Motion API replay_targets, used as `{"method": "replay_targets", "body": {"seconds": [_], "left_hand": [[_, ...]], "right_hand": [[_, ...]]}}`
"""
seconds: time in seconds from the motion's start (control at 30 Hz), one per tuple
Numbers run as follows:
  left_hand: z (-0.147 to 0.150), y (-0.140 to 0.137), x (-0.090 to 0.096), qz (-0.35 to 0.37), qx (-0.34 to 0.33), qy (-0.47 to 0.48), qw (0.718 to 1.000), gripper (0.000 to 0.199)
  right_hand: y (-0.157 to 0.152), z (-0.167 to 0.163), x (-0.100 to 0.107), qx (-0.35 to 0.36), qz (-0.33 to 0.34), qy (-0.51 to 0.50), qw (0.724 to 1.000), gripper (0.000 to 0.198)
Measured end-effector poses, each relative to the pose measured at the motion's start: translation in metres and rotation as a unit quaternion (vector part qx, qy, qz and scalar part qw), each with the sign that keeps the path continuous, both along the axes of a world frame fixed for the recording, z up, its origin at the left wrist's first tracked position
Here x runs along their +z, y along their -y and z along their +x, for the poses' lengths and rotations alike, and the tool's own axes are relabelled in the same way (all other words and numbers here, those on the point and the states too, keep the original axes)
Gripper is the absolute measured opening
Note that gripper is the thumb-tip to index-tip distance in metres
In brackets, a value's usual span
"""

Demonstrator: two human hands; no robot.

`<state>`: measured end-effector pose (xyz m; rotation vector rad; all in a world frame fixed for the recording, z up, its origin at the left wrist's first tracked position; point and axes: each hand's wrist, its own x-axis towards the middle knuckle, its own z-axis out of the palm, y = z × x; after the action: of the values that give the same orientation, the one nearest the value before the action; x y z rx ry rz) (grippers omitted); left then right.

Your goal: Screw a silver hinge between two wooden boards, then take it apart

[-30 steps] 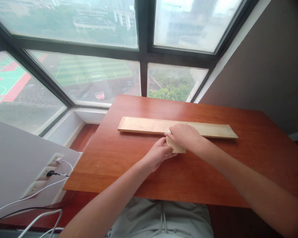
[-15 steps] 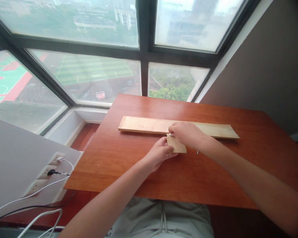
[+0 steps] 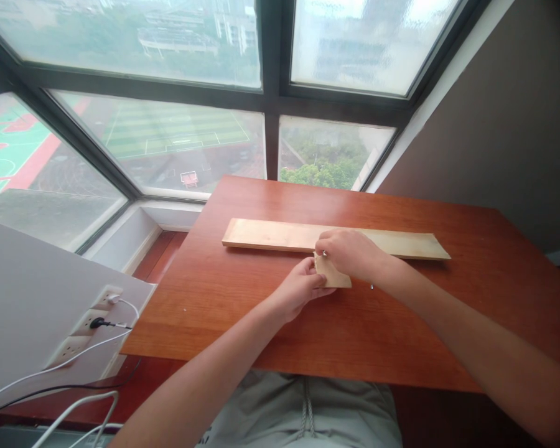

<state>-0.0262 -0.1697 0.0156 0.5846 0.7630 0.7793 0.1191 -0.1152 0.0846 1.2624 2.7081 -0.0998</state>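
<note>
My left hand is closed on a small pale wooden piece, with the thumb on its face and fingers beneath. At the upper left corner of that piece, my right hand pinches a tiny shiny metal fitting, too small to make out fully. Behind both hands lies a long pale wooden board, partly covered by my right hand. Another small shiny metal piece rests on the table just right of the wooden piece.
The reddish-brown wooden table extends to both sides, its front edge close to my lap. A tiny white speck lies at left. Wall sockets with plugged cables stand beyond the left edge. Large windows rise behind the table.
My right hand's fingers have shifted slightly at the corner of the small wooden piece. My left hand and the long board stay in place.
</note>
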Motion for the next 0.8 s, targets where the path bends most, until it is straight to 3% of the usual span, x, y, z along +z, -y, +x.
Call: {"method": "replay_targets", "body": {"seconds": [0.2,0.3,0.53,0.8], "left_hand": [[0.001,0.000,0.000,-0.002,0.003,0.003,1.000,0.032],[0.001,0.000,-0.002,-0.001,0.004,0.001,1.000,0.031],[0.001,0.000,-0.002,0.000,0.003,-0.003,1.000,0.031],[0.001,0.000,-0.005,0.011,-0.010,0.002,1.000,0.033]], "right_hand": [[0.000,-0.009,-0.004,-0.098,0.008,0.017,0.995,0.029],[-0.002,-0.011,-0.009,-0.112,0.007,0.043,0.993,0.038],[-0.003,-0.003,-0.006,-0.057,0.002,0.024,0.998,0.019],[-0.003,0.001,-0.001,-0.014,0.011,-0.008,1.000,0.013]]}}
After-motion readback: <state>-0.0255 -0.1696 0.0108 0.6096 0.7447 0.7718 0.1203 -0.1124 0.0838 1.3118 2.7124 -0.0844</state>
